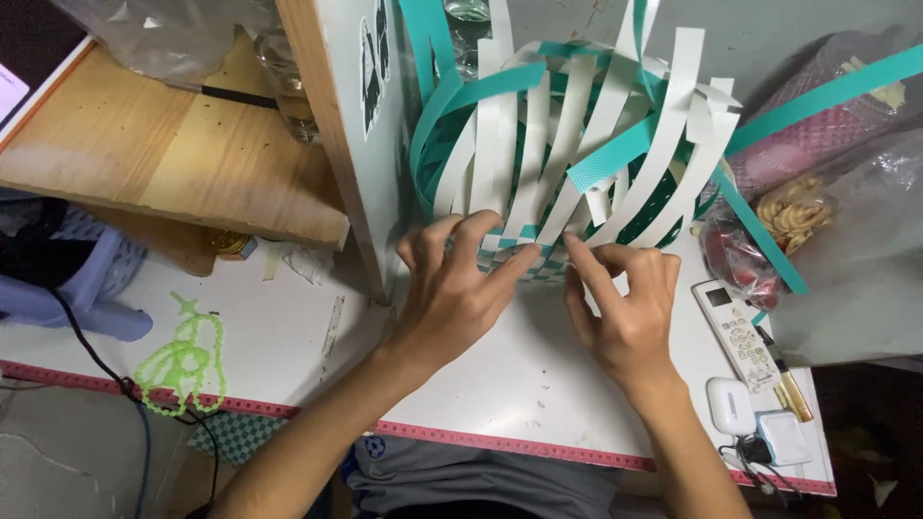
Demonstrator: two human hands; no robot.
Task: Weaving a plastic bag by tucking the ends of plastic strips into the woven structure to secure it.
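Between both hands (538, 288), half-woven basket (558, 154)

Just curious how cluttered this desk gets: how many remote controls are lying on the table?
1. A white remote control lies on the table to the right of the right hand, beside the small white case. Others may be hidden under the bags.

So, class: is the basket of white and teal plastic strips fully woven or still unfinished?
Unfinished. The basket of white and teal plastic strips has loose strip ends sticking out unwoven, while the left hand and right hand press its woven edge.
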